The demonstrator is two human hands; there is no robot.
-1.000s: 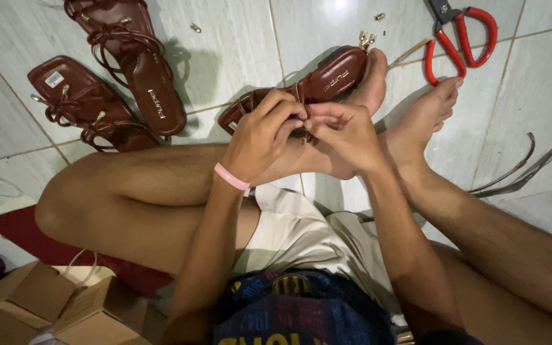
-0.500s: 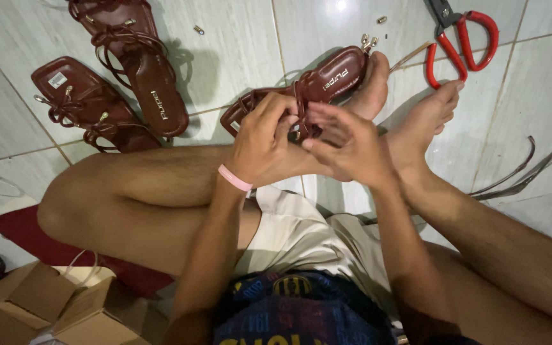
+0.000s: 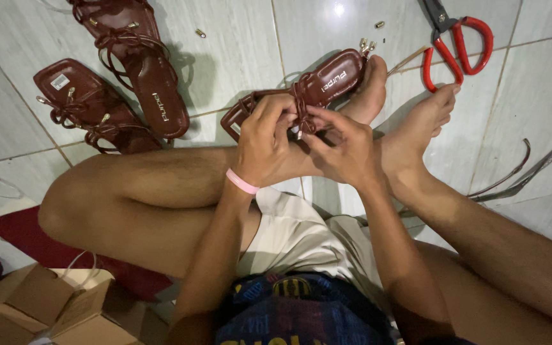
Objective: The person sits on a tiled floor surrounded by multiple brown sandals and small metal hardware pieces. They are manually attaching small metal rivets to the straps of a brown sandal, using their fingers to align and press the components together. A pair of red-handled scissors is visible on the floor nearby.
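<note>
The person sits on the tiled floor (image 3: 237,38) with a dark red sandal (image 3: 327,82) lying across the ankle, its heel end toward the floor's far edge. The left hand (image 3: 264,144) (a pink band sits at its wrist) pinches the sandal's thin straps (image 3: 300,105), and the right hand (image 3: 343,150) has its fingers closed on the same straps, both hands touching. Two more dark red sandals (image 3: 129,70) lie at the far left of the floor, red-handled scissors (image 3: 458,45) at the far right, and cardboard boxes (image 3: 52,306) at the near left corner.
</note>
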